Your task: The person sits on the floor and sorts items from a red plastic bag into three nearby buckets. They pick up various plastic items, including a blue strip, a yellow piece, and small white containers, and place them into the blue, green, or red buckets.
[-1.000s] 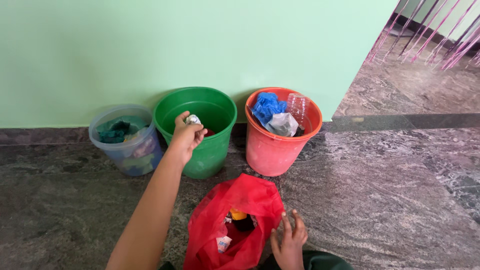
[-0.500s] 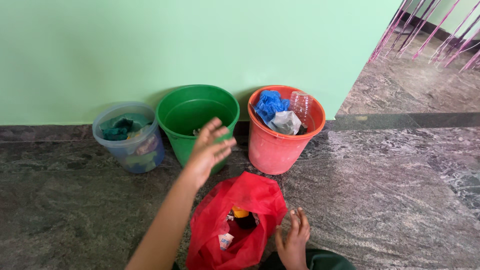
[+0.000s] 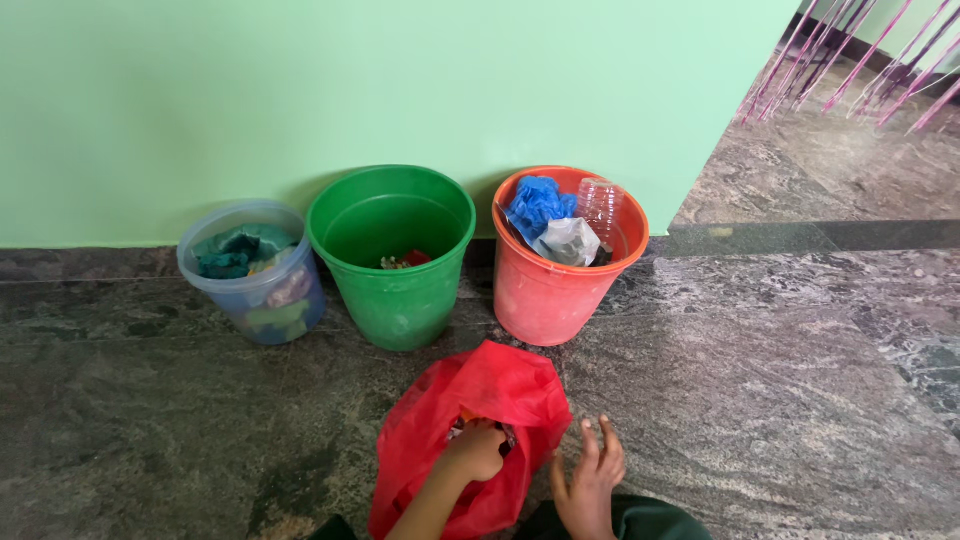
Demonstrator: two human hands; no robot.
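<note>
A red plastic bag (image 3: pixel 500 395) lies open on the stone floor in front of me. My left hand (image 3: pixel 473 450) reaches into its mouth; the fingers are buried among the bag's contents and hidden. My right hand (image 3: pixel 590 478) rests beside the bag's right edge with its fingers spread and nothing in it. Behind the bag stands a green bucket (image 3: pixel 395 300) with a few small scraps (image 3: pixel 404 261) at its bottom.
An orange-red bucket (image 3: pixel 540 295) to the right holds crumpled blue plastic (image 3: pixel 535 202), a clear bottle (image 3: pixel 598 205) and a greyish wrapper (image 3: pixel 568 240). A clear bluish tub (image 3: pixel 285 315) of cloth-like pieces stands at the left. All three stand against a green wall (image 3: pixel 300 90). Pink streamers (image 3: pixel 870 50) hang at the top right.
My left hand dropped a small crumpled piece into the green bucket, pulled back open, and now reaches down into the red bag. The right hand has barely moved.
</note>
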